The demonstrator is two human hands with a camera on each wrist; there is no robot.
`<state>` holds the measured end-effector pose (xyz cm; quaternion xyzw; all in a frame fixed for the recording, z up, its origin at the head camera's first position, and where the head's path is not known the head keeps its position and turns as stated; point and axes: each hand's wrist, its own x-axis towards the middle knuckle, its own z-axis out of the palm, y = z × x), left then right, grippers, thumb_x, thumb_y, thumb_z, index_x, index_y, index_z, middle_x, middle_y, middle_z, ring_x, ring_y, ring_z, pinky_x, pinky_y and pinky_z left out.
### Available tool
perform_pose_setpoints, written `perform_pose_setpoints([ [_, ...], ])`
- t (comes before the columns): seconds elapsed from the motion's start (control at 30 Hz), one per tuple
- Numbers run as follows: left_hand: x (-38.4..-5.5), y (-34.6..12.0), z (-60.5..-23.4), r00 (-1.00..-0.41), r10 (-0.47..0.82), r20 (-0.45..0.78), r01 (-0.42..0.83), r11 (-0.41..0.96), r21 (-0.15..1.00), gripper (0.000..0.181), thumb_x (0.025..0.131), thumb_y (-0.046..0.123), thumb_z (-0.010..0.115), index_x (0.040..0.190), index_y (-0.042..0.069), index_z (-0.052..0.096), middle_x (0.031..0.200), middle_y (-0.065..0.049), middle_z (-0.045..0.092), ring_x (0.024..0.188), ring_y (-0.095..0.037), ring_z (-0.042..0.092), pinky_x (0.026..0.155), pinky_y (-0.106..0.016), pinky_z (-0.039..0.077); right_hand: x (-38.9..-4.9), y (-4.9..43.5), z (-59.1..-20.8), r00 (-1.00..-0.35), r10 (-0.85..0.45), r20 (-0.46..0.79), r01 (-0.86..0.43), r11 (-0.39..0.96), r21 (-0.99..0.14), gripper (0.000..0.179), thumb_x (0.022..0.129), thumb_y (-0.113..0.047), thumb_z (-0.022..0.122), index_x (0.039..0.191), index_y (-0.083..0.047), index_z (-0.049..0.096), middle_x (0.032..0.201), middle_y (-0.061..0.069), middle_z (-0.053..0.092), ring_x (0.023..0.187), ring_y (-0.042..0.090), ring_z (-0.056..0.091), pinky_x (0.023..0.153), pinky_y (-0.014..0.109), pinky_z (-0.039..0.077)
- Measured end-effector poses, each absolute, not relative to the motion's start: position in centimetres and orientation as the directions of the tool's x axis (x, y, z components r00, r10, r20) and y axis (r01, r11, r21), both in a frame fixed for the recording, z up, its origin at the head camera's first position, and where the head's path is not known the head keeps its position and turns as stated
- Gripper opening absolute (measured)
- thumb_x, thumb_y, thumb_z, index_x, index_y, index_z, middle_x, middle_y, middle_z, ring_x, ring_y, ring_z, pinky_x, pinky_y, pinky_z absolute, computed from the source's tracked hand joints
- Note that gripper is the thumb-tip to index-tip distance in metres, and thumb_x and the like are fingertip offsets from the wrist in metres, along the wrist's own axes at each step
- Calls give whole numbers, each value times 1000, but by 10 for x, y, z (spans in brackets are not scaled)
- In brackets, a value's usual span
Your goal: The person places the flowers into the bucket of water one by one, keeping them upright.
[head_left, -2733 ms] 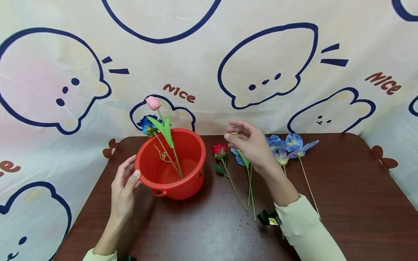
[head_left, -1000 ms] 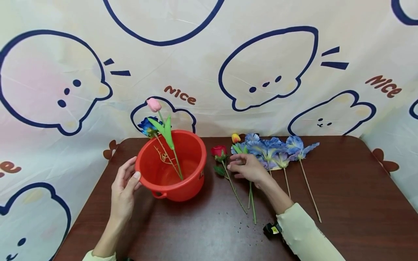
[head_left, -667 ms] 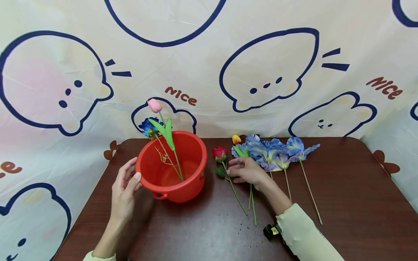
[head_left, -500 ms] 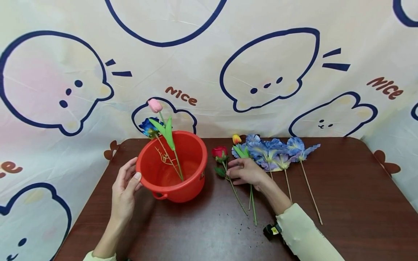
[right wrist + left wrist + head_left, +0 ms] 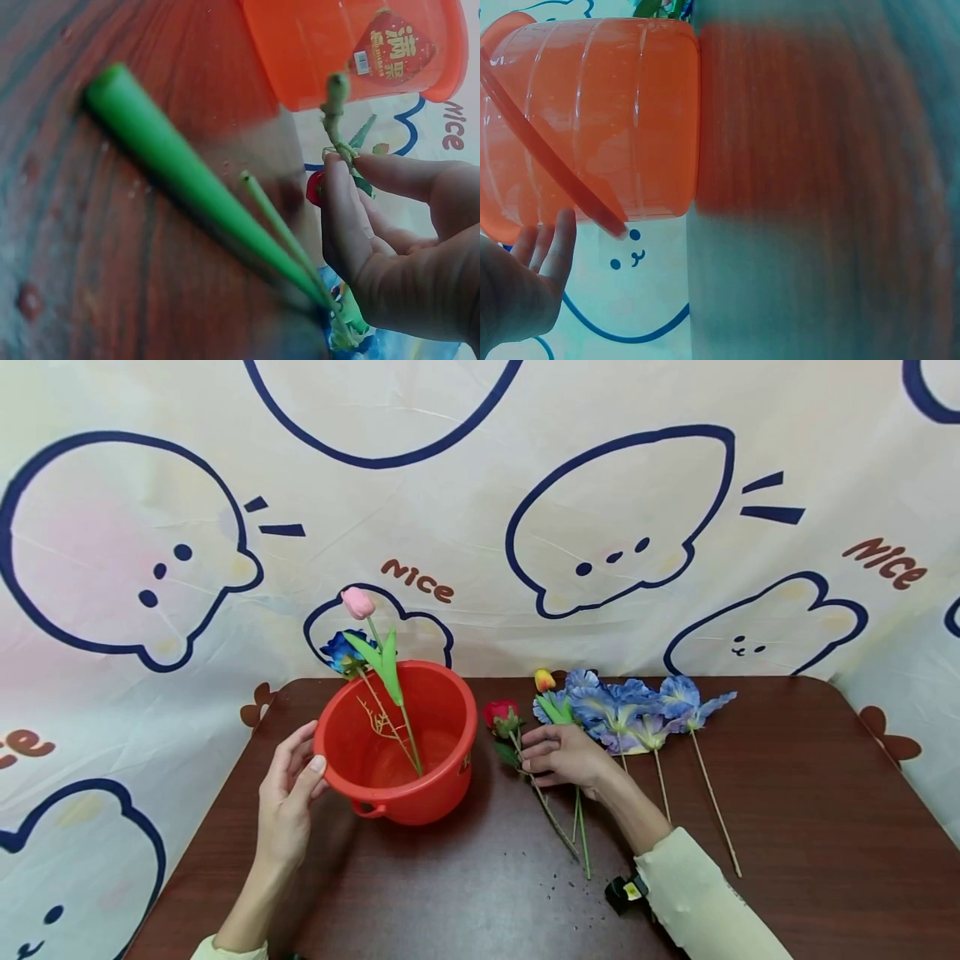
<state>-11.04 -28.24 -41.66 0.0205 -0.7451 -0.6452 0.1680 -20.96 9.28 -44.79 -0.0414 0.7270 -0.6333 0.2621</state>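
Observation:
My left hand (image 5: 285, 806) rests against the left side of a red plastic bucket (image 5: 442, 789), thumb at the rim. The left wrist view shows its fingers (image 5: 559, 255) fairly straight beside the bucket's handle (image 5: 555, 161). In the bucket lean a pink tulip (image 5: 358, 603) and a dark blue flower (image 5: 345, 652). My right hand (image 5: 570, 756) pinches the stem of a red rose (image 5: 501, 716) between thumb and fingers, plain in the right wrist view; the stem's cut end (image 5: 336, 90) points toward that camera. Below the hand lies a yellow-orange tulip (image 5: 543, 680) with a green stem (image 5: 195, 176).
Several blue-purple flowers (image 5: 622, 706) lie at the back right of the brown table (image 5: 810, 827), stems toward the front. Dark crumbs (image 5: 555, 885) are scattered near the front. A patterned cloth (image 5: 465, 527) hangs behind the table's back edge.
My right hand came down from above the tulip to the rose and took its stem. The rose has shifted and turned slightly, stem end rightward. My left hand stayed at the bucket.

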Motion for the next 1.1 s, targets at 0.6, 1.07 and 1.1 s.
perform_pose_setpoints([
  [0.6,-110,-283,-417,-944,-243,222,184,168,968,49,111,15,54,159,11,47,140,4,65,116,-5,70,87,-16,62,-199,88,-418,-907,-320,-272,247,119,-962,45,98,-2,73,141,1,59,127,19,74,104,23,78,83,35,68],
  [1.07,-110,-283,-416,-948,-244,206,172,155,973,48,111,18,55,159,16,48,140,4,64,117,-5,70,88,-16,62,-187,84,-397,-936,-313,-161,166,10,-986,44,98,-2,73,140,2,58,122,15,75,102,19,78,83,34,68],
  [1.1,-111,-283,-416,-948,-243,206,172,155,973,48,111,18,55,158,16,48,141,4,64,117,-5,70,88,-16,62,-187,84,-396,-938,-310,-154,160,4,-987,45,98,-2,73,140,2,58,122,15,74,102,19,78,83,33,68],
])
